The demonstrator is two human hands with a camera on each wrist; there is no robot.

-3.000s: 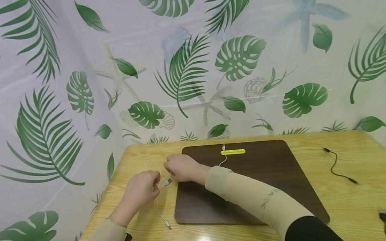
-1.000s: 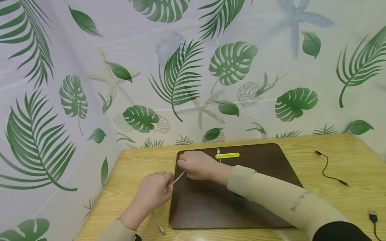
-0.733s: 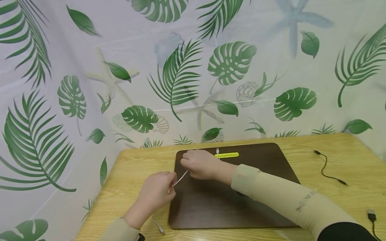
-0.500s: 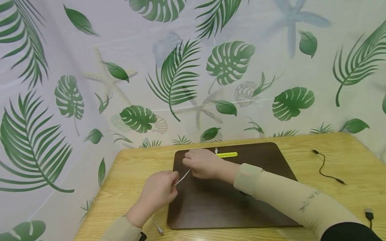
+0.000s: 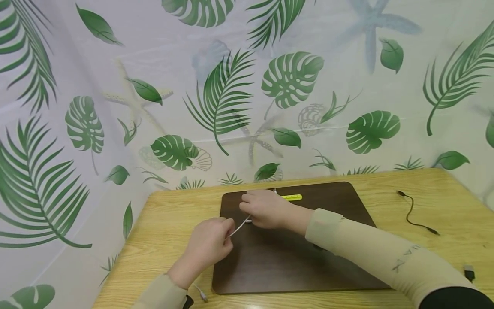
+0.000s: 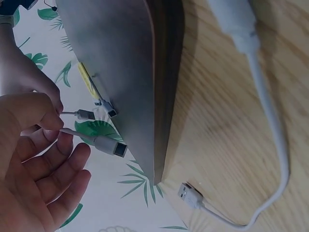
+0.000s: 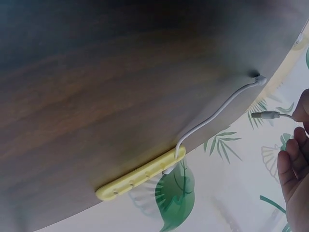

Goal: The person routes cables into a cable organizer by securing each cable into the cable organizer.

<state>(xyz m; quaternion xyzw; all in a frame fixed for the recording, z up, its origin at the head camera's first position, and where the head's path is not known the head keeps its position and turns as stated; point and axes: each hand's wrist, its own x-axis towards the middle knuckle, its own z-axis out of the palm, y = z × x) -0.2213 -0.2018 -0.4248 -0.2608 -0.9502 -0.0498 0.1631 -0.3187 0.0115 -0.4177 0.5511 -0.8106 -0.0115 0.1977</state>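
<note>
A short white USB cable (image 5: 241,225) stretches between my hands above the left part of the dark brown board (image 5: 301,266). My left hand (image 5: 211,242) pinches it between thumb and index finger; one plug (image 6: 111,146) sticks out past the fingers in the left wrist view. My right hand (image 5: 266,210) pinches the other end, where a metal-tipped plug (image 7: 266,115) shows in the right wrist view. Behind the right hand lies a yellow slotted cable holder (image 7: 145,175), partly hidden in the head view. A second white cable (image 7: 212,118) is seated at one end of it.
Another white cable (image 6: 280,159) lies on the wooden table (image 5: 173,214) left of the board. To the right lie a short black cable (image 5: 411,210) and a black USB plug (image 5: 468,272). A leaf-patterned cloth (image 5: 328,34) rises behind the table.
Both hands have moved rightward with the white cable, from the board's left edge to over the board. The right hand now covers part of the yellow holder in the head view.
</note>
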